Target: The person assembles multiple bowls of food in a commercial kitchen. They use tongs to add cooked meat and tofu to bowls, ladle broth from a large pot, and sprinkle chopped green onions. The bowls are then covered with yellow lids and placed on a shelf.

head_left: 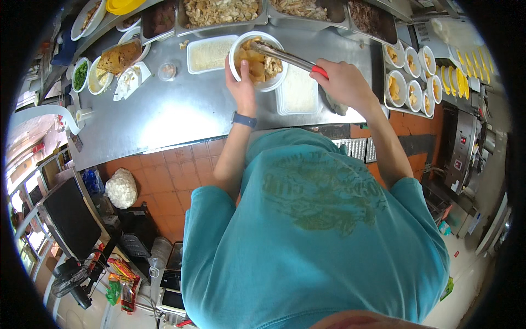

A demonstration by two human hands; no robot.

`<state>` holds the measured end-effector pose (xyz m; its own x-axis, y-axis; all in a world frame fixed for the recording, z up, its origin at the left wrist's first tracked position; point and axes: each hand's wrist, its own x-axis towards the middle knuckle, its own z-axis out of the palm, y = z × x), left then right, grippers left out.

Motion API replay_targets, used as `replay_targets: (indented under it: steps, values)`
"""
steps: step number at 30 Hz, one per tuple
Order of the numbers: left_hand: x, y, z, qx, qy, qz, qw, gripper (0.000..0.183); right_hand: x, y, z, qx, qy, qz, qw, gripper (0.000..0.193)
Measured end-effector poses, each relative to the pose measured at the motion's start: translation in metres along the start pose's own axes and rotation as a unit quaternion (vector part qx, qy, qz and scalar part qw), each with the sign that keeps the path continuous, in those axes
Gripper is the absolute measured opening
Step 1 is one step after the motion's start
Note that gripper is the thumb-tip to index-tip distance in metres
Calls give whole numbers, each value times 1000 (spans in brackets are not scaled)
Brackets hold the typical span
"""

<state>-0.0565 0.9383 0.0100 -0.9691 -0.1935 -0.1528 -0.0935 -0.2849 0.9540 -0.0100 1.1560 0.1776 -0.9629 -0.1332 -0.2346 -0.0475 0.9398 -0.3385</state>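
My left hand (241, 82) grips a round white bowl (234, 55) from its near left side, thumb over the rim. Inside lie yellow-orange potato-like chunks and pale shredded food (272, 67). My right hand (344, 82) is closed round the red grip of metal tongs (285, 55), whose tips reach into the bowl over the food. Below the bowl on the steel counter sit two white rectangular trays, one at left (207, 55) and one at right (298, 93), each with a pale, grainy-looking filling.
Steel pans of chopped pale food (219, 13) and dark meat (372, 22) line the counter's far edge. At right, a tray holds several filled white bowls (396, 90). Bowls of chopped greens (80, 75) and other food stand at left. A monitor (70, 216) stands lower left.
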Motion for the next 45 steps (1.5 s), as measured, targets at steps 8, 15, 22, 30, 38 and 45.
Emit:
replay_targets:
  steps: [8,15,22,30,38,45]
  values:
    - [-7,-3,14,-148,87,-102,980,53,26,16,-48,39,50,11,998,39]
    - [-19,1,5,-207,64,-116,969,54,82,121,-52,-98,77,69,990,49]
    - [-33,5,17,-224,19,-132,966,58,199,184,1,-169,3,38,985,58]
    - [-27,12,35,-224,3,-154,962,55,188,208,-19,45,-130,60,989,50]
    - [-14,8,61,-224,-19,-152,962,52,122,219,-23,295,-163,147,930,49]
    - [-4,7,76,-221,-24,-179,958,49,76,213,-46,407,-132,189,884,46]
